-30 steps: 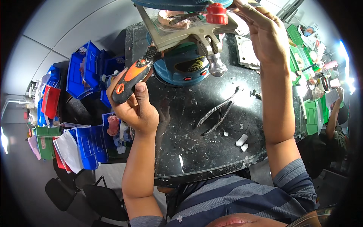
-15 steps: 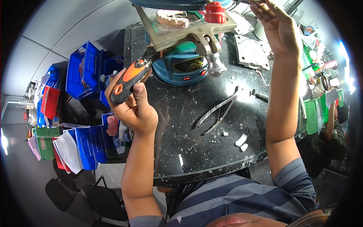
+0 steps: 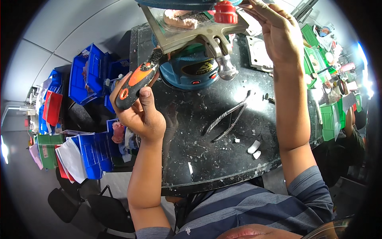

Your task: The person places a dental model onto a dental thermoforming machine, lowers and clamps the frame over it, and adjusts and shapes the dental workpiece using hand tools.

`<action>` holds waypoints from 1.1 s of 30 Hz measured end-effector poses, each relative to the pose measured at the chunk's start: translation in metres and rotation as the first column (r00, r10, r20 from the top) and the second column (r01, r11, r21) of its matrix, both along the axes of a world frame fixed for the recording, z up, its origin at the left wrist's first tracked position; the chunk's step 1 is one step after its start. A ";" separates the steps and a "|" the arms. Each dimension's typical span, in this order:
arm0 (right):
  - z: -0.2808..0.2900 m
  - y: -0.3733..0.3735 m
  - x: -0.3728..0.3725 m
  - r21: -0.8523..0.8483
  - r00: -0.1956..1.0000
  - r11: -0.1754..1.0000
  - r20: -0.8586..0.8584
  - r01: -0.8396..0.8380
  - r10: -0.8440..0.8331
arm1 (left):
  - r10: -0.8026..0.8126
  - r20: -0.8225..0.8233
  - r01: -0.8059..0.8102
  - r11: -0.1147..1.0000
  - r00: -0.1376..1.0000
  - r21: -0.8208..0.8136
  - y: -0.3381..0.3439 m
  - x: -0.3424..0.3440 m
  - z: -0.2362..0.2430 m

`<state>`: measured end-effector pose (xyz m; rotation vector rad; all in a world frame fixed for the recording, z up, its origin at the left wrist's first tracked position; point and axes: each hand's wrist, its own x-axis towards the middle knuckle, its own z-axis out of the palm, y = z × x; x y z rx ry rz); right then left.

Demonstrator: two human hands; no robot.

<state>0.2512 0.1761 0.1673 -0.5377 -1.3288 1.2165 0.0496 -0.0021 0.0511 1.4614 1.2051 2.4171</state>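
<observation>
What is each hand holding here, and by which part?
The left hand grips an orange-and-black tool around its handle. The right hand reaches to the top edge; whether it holds anything cannot be told.

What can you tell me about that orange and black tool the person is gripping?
The orange and black tool has a thick, rubbery-looking moulded handle, black with orange panels and a round orange mark near its lower end. The left hand wraps it, thumb along the side. It tilts up to the right, its tip meeting the metal plate of the blue machine.

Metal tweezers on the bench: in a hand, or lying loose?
Lying loose: the tweezers rest flat on the black benchtop, between both forearms, touched by neither hand.
</observation>
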 end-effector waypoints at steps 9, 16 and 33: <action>-0.001 0.000 -0.002 -0.002 1.000 1.000 -0.003 0.024 -0.024 | 0.003 0.001 -0.003 1.000 1.000 -0.002 0.000 0.001 0.000; 0.000 -0.004 -0.004 -0.008 0.999 0.999 -0.017 0.040 -0.040 | 0.002 -0.008 -0.002 1.000 1.000 0.000 0.000 0.000 0.000; 0.001 -0.006 -0.003 0.013 0.999 0.999 -0.003 0.039 -0.039 | 0.025 -0.022 -0.025 1.000 0.999 0.009 0.000 0.000 -0.001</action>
